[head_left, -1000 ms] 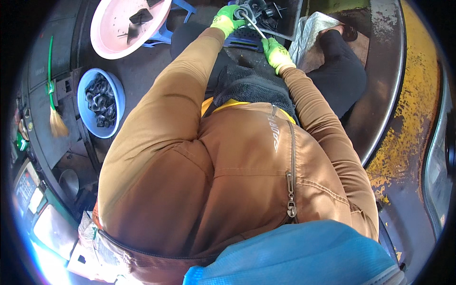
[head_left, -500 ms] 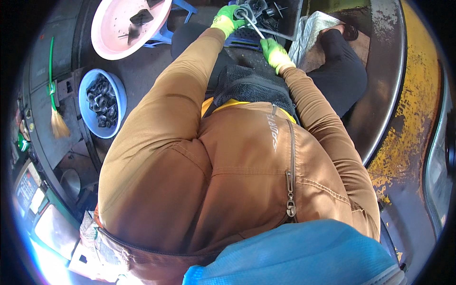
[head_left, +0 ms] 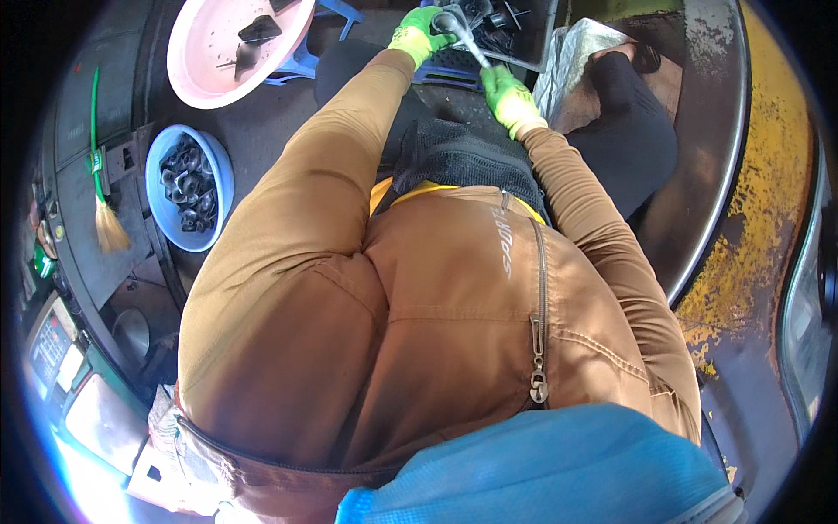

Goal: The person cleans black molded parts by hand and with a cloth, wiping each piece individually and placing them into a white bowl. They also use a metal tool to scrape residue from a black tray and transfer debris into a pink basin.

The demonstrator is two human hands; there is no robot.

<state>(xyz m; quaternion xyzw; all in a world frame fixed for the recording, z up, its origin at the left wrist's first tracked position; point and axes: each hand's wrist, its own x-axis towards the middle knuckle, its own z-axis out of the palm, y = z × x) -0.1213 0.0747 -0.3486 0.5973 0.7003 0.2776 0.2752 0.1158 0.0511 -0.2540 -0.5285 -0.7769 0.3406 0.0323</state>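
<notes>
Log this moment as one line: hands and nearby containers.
left hand: holding grey part | right hand: gripping pale rod | nearby: pink basin, blue tub, both with black parts

A slim, pale rod (head_left: 476, 50) slants down rightward from beside a rounded grey piece (head_left: 446, 23).

1 green-handled broom (head_left: 96, 163) at left

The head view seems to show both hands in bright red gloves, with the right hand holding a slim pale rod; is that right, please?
Not quite: in the head view, the gloves are bright yellow-green, not red. The right hand does hold the slim pale rod.
</notes>
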